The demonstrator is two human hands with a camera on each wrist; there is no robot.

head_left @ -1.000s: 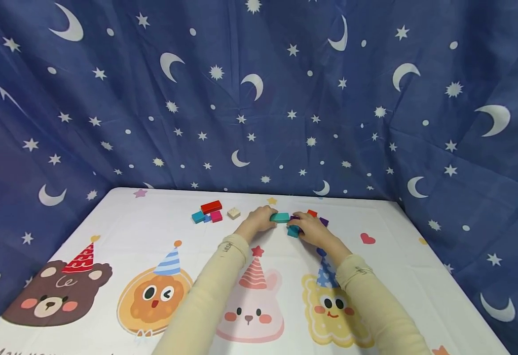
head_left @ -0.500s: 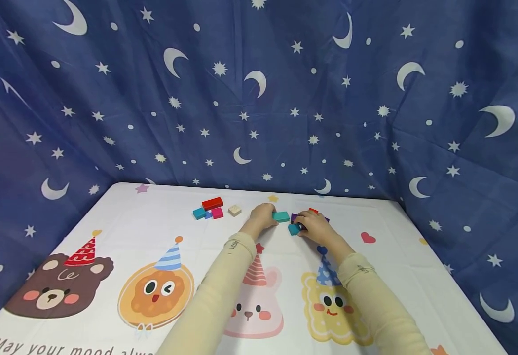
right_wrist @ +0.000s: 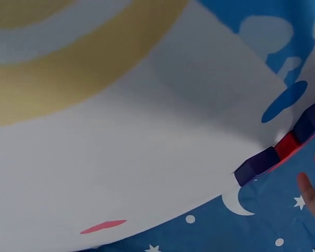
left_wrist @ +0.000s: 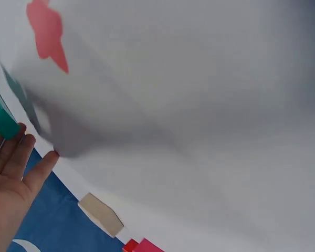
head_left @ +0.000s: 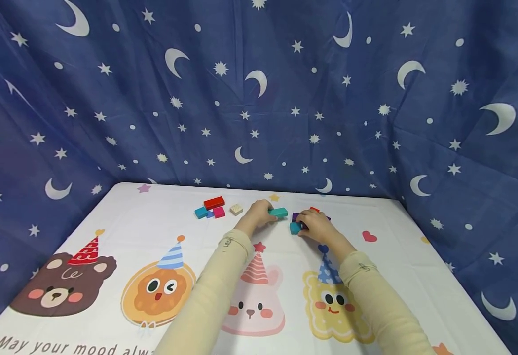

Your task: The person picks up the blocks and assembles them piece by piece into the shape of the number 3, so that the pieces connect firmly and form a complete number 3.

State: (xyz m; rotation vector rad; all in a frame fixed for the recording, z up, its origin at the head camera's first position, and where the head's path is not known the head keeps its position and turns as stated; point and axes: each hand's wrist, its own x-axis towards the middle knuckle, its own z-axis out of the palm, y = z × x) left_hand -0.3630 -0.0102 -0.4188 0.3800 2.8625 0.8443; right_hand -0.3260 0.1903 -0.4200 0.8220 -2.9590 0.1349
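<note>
Left hand (head_left: 259, 213) pinches a long teal wooden block (head_left: 278, 212) above the white cartoon-printed tablecloth (head_left: 121, 231). Right hand (head_left: 314, 226) grips a small teal cube (head_left: 294, 228) beside purple blocks (right_wrist: 262, 161).

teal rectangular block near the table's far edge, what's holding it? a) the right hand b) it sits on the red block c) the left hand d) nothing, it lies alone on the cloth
c: the left hand grips the teal rectangular block at its left end, while the right hand rests on other blocks beside it.
</note>
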